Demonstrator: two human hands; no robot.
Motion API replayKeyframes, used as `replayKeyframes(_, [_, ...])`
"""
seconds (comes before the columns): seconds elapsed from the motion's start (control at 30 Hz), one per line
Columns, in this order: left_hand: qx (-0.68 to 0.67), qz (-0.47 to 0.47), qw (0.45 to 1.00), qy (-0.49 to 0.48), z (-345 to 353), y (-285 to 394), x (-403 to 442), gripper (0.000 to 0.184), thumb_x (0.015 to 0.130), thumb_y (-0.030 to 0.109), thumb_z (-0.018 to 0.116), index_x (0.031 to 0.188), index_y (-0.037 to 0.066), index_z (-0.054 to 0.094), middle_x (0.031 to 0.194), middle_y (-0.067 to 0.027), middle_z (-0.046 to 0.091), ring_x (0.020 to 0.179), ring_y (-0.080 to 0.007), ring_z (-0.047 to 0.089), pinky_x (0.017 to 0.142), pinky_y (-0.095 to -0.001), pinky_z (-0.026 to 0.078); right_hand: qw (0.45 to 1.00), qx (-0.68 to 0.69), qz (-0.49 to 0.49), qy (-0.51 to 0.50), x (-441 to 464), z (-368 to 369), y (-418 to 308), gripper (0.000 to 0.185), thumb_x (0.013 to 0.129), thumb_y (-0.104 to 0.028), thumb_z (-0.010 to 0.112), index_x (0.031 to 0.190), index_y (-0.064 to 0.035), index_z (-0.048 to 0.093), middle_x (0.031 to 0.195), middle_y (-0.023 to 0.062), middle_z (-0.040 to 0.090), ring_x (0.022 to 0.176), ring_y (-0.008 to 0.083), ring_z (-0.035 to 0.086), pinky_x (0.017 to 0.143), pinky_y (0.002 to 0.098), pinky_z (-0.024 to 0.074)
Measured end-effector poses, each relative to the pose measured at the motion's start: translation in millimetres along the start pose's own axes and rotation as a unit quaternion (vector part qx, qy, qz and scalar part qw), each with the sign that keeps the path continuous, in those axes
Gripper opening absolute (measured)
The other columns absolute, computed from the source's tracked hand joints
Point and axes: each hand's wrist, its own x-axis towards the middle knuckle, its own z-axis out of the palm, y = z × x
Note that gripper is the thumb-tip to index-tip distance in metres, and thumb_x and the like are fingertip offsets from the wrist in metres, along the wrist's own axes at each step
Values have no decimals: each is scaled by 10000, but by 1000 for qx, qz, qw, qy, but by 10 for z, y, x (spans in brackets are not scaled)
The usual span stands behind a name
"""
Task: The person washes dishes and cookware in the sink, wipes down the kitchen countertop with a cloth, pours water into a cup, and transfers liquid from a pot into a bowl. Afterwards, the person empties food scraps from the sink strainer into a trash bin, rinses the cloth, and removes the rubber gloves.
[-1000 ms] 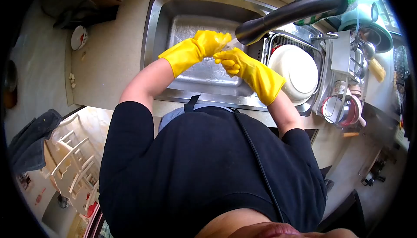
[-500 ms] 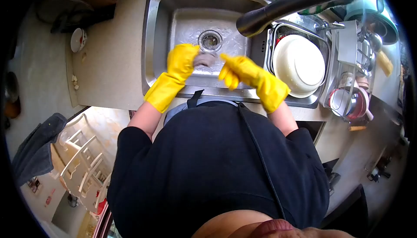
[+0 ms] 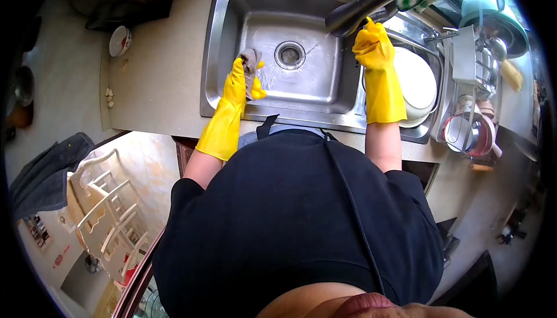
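Observation:
In the head view my left hand [image 3: 238, 86], in a yellow rubber glove, is closed around a wet grey-brown rag [image 3: 250, 66] at the left side of the steel sink [image 3: 290, 22]. The rag bunches up between thumb and fingers. My right hand [image 3: 374, 45], gloved the same way, is raised at the sink's right edge with its fingers curled at the dark faucet handle [image 3: 383, 13]. The glove partly hides that contact. Over the basin reaches the black faucet [image 3: 371, 0], and the drain [image 3: 289, 55] lies below it.
A large white bowl [image 3: 415, 89] rests upside down in the rack on the right. Beyond it stands a utensil holder [image 3: 466, 57] with several utensils, and pots [image 3: 461, 132] sit in a wire rack. A small bowl [image 3: 120, 41] lies tipped on the left counter [image 3: 156, 80].
My right hand has moved up and right from over the sink to the faucet handle. My left hand has shifted left with the rag, which now stands upright in its grip.

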Motion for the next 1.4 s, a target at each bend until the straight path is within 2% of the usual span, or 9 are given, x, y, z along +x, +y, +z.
replayKeyframes(0.17, [-38, -104, 992, -52, 608, 341, -250, 663, 997, 688, 409, 1235, 108, 624, 943, -70, 667, 821, -170, 655, 869, -308, 539, 895, -379, 237, -7, -418, 142, 683, 522, 993, -424, 646, 1342, -41, 586, 1241, 117, 692, 1077, 221, 679, 976, 378, 522])
replayKeyframes(0.33, [162, -110, 978, -77, 971, 771, -389, 670, 1025, 659, 385, 1253, 83, 642, 960, -80, 696, 776, -194, 671, 743, -300, 551, 888, -431, 150, -60, -841, 203, 1239, 361, 902, -277, 796, 1149, -27, 714, 1037, 68, 735, 954, 168, 672, 844, 330, 533])
replayKeyframes(0.4, [549, -158, 817, -78, 1069, 1232, -444, 655, 1029, 636, 410, 1250, 68, 652, 950, -133, 706, 759, -222, 694, 728, -305, 555, 806, -579, 76, -102, -838, 245, 983, 341, 860, -264, 830, 1055, -2, 733, 966, 73, 743, 881, 163, 674, 804, 315, 533])
replayKeyframes(0.53, [538, -36, 839, -74, 993, 1372, -619, 383, 1049, 373, 533, 1286, 102, 662, 1147, -124, 683, 969, -231, 677, 829, -320, 548, 537, -837, 82, -62, -951, 481, 755, 210, 853, -131, 805, 957, 28, 713, 818, 48, 696, 752, 126, 625, 718, 268, 495])
replayKeyframes(0.67, [330, 54, 939, -75, 976, 1240, -755, 312, 988, 146, 649, 1300, 130, 663, 1289, -91, 660, 1141, -258, 648, 951, -338, 531, 841, -530, 109, 0, -1058, 206, 816, 220, 876, -114, 772, 1033, 21, 698, 882, 92, 720, 802, 170, 669, 737, 300, 523])
replayKeyframes(0.8, [393, 308, 857, -127, 744, 928, -701, 342, 896, -57, 612, 1180, 116, 692, 1190, -78, 683, 1125, -239, 655, 1017, -330, 514, 519, -768, -235, -294, -1049, 196, 630, 203, 964, -120, 665, 1150, -40, 682, 1185, 176, 716, 1074, 304, 688, 949, 413, 529])
replayKeyframes(0.87, [413, 348, 828, -149, 699, 851, -696, 314, 897, -63, 597, 1156, 95, 677, 1167, -79, 684, 1131, -250, 660, 1033, -359, 510, 961, -135, 149, -188, -1137, 155, 622, 270, 1020, -235, 592, 1196, -48, 674, 1357, 211, 628, 1274, 362, 591, 1119, 469, 424])
replayKeyframes(1.03, [277, 285, 911, -111, 847, 773, -749, 286, 915, -78, 608, 1160, 66, 640, 1184, -116, 700, 1117, -260, 681, 1043, -354, 508, 787, -569, 96, -220, -1198, 563, 548, 459, 971, -228, 692, 1375, -34, 593, 1323, 107, 633, 1216, 197, 574, 1064, 318, 429])
replayKeyframes(1.4, [316, 321, 884, -124, 469, 896, -812, 265, 901, -101, 650, 1103, 69, 622, 1200, -113, 696, 1130, -247, 674, 1028, -332, 519, 807, -583, 36, -82, -1559, 674, 914, 255, 986, -193, 686, 1170, -21, 728, 1072, 29, 732, 990, 123, 633, 935, 282, 472])
